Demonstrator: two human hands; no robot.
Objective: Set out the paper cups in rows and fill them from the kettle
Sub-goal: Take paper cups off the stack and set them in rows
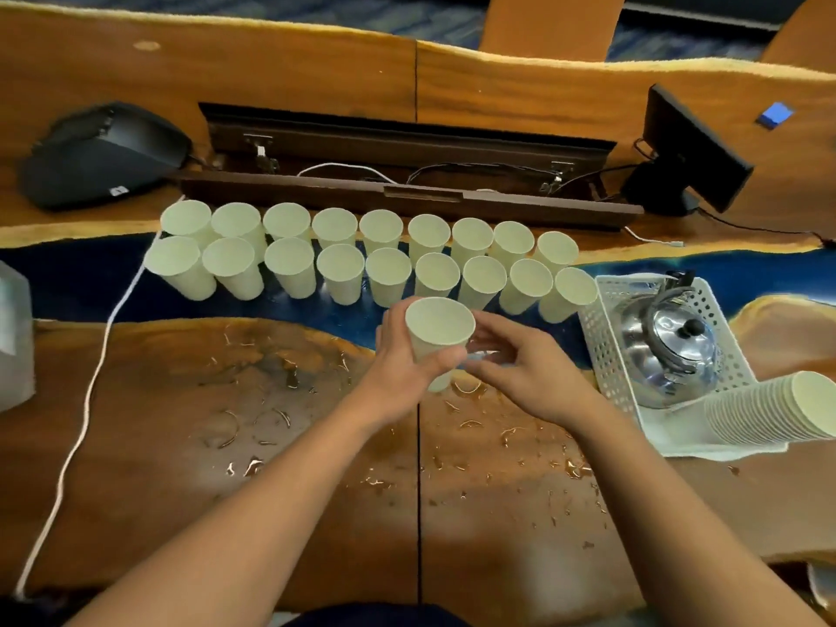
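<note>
Two rows of several pale green paper cups [389,269] stand upright along the blue strip of the wooden table [190,445]. My left hand [398,377] grips one more paper cup [439,330] by its side, held just in front of the nearer row. My right hand [529,377] is beside that cup with fingers loosely curled near its lower part; I cannot tell whether they touch it. A steel kettle [669,350] sits in a white perforated basket [601,341] at the right. A lying stack of nested cups [769,411] rests at the basket's near end.
Water droplets and rings lie on the wood in front of me. A white cable [86,409] runs down the left side. Behind the rows is an open cable trough [407,174], a dark bag [99,156] at back left, a small monitor [692,151] at back right.
</note>
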